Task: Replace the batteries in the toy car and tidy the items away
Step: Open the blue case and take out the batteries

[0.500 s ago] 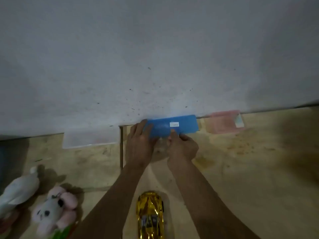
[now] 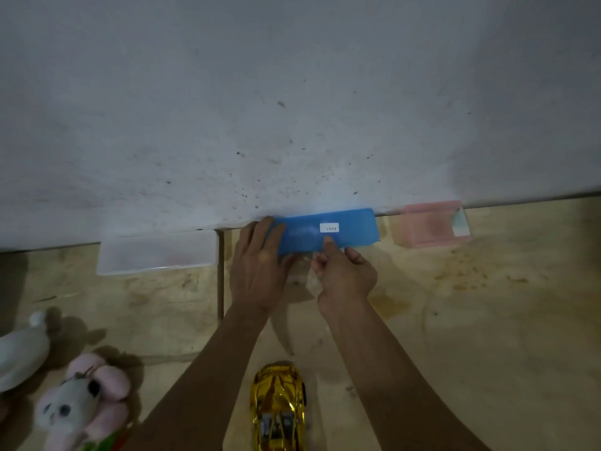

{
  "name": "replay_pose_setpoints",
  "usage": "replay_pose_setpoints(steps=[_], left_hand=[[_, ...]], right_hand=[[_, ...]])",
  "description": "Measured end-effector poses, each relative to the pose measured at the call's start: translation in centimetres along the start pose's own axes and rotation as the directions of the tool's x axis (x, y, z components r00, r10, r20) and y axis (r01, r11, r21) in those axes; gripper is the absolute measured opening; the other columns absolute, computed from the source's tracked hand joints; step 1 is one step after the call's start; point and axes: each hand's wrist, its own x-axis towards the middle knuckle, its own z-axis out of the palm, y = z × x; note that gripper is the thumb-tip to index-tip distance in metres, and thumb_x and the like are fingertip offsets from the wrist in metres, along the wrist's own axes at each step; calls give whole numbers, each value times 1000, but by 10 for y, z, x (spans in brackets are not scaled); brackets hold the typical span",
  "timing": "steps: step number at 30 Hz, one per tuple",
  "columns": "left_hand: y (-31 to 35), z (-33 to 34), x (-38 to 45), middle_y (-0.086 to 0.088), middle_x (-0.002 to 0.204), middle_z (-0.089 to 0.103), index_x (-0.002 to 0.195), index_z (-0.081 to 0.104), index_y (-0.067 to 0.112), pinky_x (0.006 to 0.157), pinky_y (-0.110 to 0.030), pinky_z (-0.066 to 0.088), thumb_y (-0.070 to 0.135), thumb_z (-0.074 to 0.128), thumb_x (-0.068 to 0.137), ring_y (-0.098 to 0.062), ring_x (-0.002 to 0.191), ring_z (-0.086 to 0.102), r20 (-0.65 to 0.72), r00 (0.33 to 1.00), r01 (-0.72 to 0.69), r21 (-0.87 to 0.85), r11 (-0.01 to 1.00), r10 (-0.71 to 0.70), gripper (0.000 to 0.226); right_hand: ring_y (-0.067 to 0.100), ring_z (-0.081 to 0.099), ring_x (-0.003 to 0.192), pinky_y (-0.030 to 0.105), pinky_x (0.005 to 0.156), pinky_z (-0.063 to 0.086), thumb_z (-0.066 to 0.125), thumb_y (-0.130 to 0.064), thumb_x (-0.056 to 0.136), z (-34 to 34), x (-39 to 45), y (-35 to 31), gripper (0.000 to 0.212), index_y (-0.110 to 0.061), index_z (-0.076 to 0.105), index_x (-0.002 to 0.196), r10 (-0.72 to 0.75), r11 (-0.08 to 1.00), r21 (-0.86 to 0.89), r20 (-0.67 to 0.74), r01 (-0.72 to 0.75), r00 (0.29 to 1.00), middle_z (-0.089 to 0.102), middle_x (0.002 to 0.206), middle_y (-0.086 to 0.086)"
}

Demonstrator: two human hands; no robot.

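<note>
A blue box (image 2: 344,227) with a small white label lies on the wooden floor against the wall. My left hand (image 2: 257,271) rests on its left end with fairly straight fingers laid over the lid. My right hand (image 2: 344,278) pinches the lid's front edge near the label, one digit on top and the others curled below. Something pale and translucent shows between the two hands; I cannot tell what it is. The gold toy car (image 2: 278,408) stands on the floor between my forearms, close to me. No batteries are visible.
A clear plastic box (image 2: 156,252) sits left of the blue one and a pink box (image 2: 429,227) right of it, both against the wall. A pink and grey plush toy (image 2: 81,405) and a white plush (image 2: 22,349) lie at the lower left.
Both hands stay on the blue box in nearly the same places. The car and the other boxes have not moved.
</note>
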Motion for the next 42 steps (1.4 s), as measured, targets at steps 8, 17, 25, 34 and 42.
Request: replay_pose_setpoints(steps=[8,17,25,34,42], left_hand=[[3,-3,5,-19,124,66,121,66,2,97,-50,51,17,87,70,-42,114,61,14,999,42,9,999,-42,58],[18,-8,2,-20,140,41,137,31,16,86,-39,55,19,94,63,-34,120,53,-8,953,286,-302,909,-302,98],[17,-11,-8,-2,124,55,127,44,22,78,-29,52,27,90,74,-7,106,48,4,973,213,-381,899,-229,71],[10,-16,-5,-17,118,69,132,57,3,78,-42,60,25,86,78,-34,100,68,42,981,193,-318,928,-190,65],[7,-15,-3,-16,114,70,128,60,2,75,-44,61,27,85,81,-33,98,69,23,983,183,-277,944,-183,59]], right_hand=[[21,75,71,29,61,61,87,-9,73,-5,-12,-14,43,3,62,107,-51,999,17,60,50,997,73,92,16],[16,72,78,38,82,61,76,6,80,-7,-2,-45,20,-10,64,77,-379,875,-154,373,460,847,75,83,8],[16,68,97,22,89,48,62,0,87,-25,39,-60,23,-10,72,105,-413,-31,-363,853,931,319,74,105,1],[29,45,131,52,93,51,18,-44,93,-11,39,-36,58,-32,47,142,-54,-578,-250,962,777,269,52,144,-3],[26,47,124,51,87,48,25,-48,101,-15,42,-31,44,-34,54,131,-70,-630,-236,966,740,248,55,131,-2]])
